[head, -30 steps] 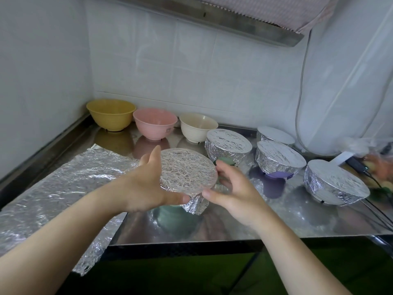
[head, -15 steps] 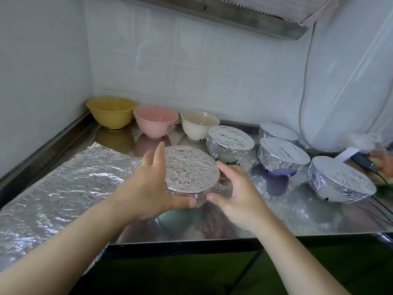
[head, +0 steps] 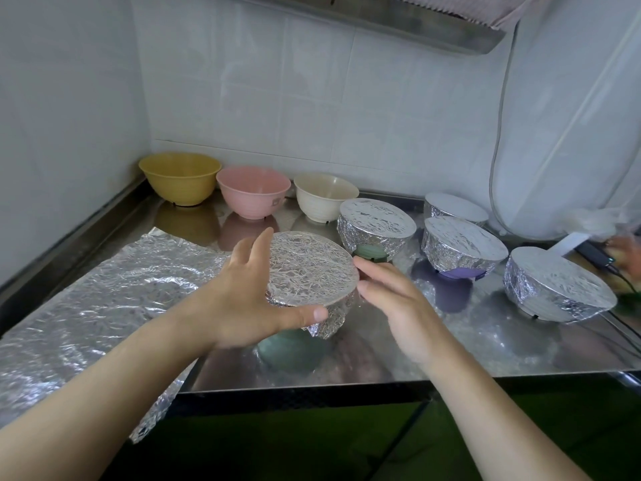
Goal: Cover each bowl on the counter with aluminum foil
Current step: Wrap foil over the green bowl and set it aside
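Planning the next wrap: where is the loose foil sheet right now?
In the head view the loose foil sheet lies flat on the counter's left side, under the left forearm, draping over the front edge, in front of the yellow bowl.

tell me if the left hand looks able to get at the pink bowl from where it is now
Probably yes. The left hand is at the foil-wrapped bowl, and the pink bowl stands uncovered just behind it at the wall. Only bare steel counter lies between, so a forward reach looks unobstructed.
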The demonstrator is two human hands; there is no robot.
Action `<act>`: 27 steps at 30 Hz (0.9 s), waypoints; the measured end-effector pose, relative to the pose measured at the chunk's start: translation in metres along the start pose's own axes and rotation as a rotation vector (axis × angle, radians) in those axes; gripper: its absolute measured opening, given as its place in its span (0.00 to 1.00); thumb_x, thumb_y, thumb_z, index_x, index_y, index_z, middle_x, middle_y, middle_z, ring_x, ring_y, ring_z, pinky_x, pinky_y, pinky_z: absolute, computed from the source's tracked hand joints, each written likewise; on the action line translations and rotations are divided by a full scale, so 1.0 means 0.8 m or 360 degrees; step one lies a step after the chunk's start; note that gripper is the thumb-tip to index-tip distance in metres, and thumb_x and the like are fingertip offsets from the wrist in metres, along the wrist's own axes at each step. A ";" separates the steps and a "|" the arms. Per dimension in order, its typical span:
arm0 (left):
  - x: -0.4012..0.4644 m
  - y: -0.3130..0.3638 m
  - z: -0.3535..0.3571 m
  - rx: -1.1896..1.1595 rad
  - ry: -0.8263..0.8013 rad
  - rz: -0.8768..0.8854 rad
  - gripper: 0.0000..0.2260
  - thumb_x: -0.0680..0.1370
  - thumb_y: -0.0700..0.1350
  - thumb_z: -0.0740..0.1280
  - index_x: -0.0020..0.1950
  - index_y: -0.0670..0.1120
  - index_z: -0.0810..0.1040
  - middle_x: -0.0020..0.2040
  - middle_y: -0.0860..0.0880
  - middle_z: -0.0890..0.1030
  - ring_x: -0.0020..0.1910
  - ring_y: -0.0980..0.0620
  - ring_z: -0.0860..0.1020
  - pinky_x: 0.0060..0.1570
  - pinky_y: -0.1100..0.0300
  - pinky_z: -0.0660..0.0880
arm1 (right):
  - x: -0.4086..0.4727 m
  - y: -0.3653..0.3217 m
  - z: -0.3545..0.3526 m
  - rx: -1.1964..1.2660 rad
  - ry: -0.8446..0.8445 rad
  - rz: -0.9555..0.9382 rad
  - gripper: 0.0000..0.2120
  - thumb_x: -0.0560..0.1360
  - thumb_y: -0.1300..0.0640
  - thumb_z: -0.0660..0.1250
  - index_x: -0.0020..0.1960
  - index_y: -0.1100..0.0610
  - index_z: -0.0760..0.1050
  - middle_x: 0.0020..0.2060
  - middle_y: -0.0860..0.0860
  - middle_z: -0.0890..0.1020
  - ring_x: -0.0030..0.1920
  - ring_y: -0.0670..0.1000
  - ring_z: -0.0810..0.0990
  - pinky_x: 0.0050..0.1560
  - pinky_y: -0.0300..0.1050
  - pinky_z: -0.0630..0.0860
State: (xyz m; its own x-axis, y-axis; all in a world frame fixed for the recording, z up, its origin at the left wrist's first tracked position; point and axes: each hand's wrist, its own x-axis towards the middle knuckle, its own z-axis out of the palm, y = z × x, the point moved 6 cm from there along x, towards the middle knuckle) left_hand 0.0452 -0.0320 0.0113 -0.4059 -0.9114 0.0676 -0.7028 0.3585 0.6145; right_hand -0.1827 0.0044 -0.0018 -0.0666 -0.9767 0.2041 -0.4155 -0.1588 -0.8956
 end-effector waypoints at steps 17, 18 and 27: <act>0.002 -0.004 0.004 0.0077 0.0215 0.0133 0.66 0.57 0.79 0.71 0.84 0.51 0.45 0.82 0.50 0.55 0.78 0.48 0.65 0.73 0.49 0.68 | 0.007 0.014 -0.004 -0.0227 0.0133 -0.0125 0.31 0.71 0.63 0.82 0.71 0.48 0.79 0.59 0.44 0.86 0.59 0.45 0.84 0.65 0.52 0.80; 0.002 -0.004 0.003 0.0080 0.0214 0.0138 0.66 0.57 0.79 0.71 0.84 0.51 0.45 0.82 0.50 0.56 0.78 0.48 0.65 0.73 0.49 0.68 | 0.007 0.012 -0.003 -0.0263 0.0149 -0.0139 0.31 0.71 0.62 0.82 0.71 0.48 0.79 0.59 0.44 0.85 0.58 0.44 0.84 0.64 0.50 0.80; 0.002 -0.003 0.004 0.0134 0.0207 0.0175 0.64 0.60 0.75 0.74 0.84 0.51 0.46 0.80 0.50 0.58 0.75 0.49 0.67 0.69 0.54 0.69 | 0.002 0.001 0.001 -0.0534 0.0174 -0.0275 0.33 0.71 0.57 0.82 0.74 0.47 0.77 0.58 0.39 0.80 0.55 0.41 0.82 0.61 0.42 0.80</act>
State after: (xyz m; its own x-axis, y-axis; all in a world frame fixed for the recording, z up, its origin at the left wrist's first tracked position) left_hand 0.0442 -0.0335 0.0076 -0.4079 -0.8822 0.2352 -0.7068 0.4682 0.5302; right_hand -0.1827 0.0029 -0.0025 -0.0584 -0.9156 0.3979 -0.7012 -0.2461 -0.6691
